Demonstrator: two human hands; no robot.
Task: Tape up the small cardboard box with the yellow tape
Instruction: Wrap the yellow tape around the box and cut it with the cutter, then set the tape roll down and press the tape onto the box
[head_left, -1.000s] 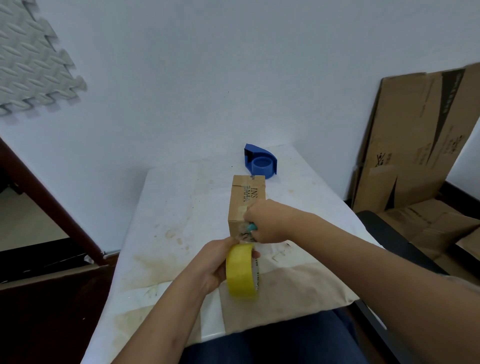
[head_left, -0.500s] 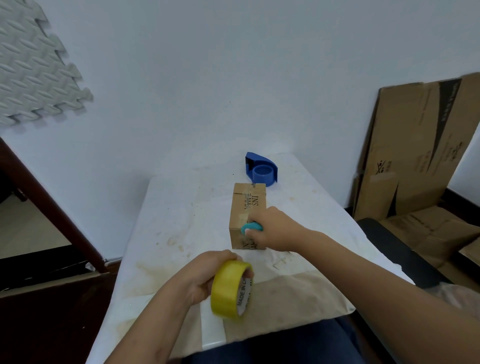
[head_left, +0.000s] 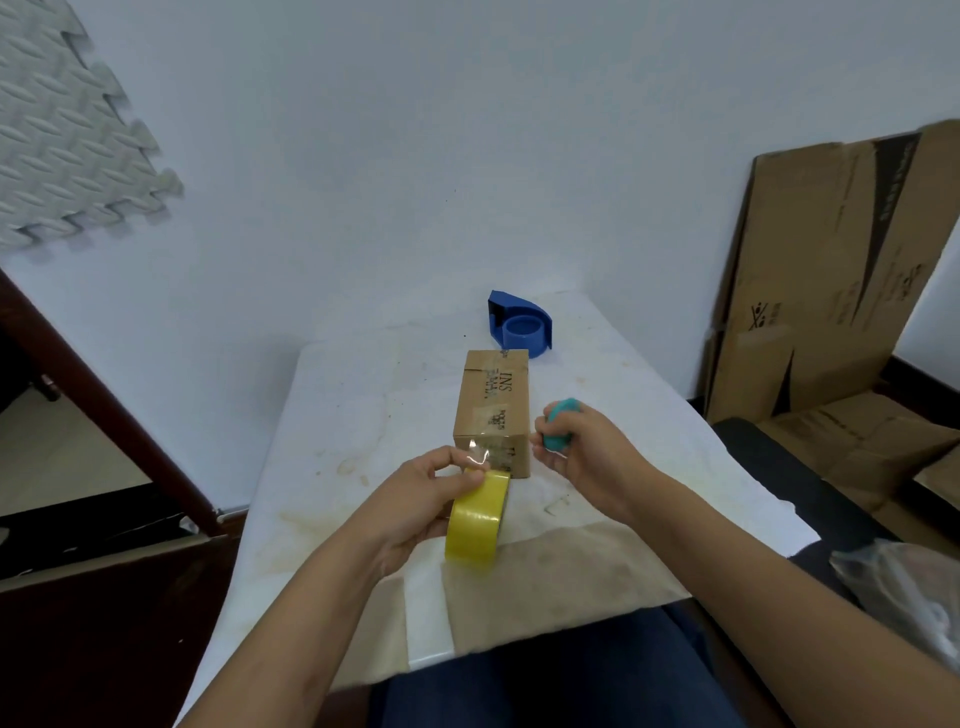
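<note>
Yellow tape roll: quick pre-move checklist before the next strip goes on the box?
1. Yellow tape roll gripped by left hand: ok.
2. Free tape end pinched at left fingertips: ok, a clear shiny flap shows.
3. Small cardboard box flat on table: ok.
4. Right hand free to steady the box: not ok, it holds a teal object.
5. Tape end stuck to the box: cannot tell.

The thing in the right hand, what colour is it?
Teal, a small object gripped in the right hand; head view.
</note>
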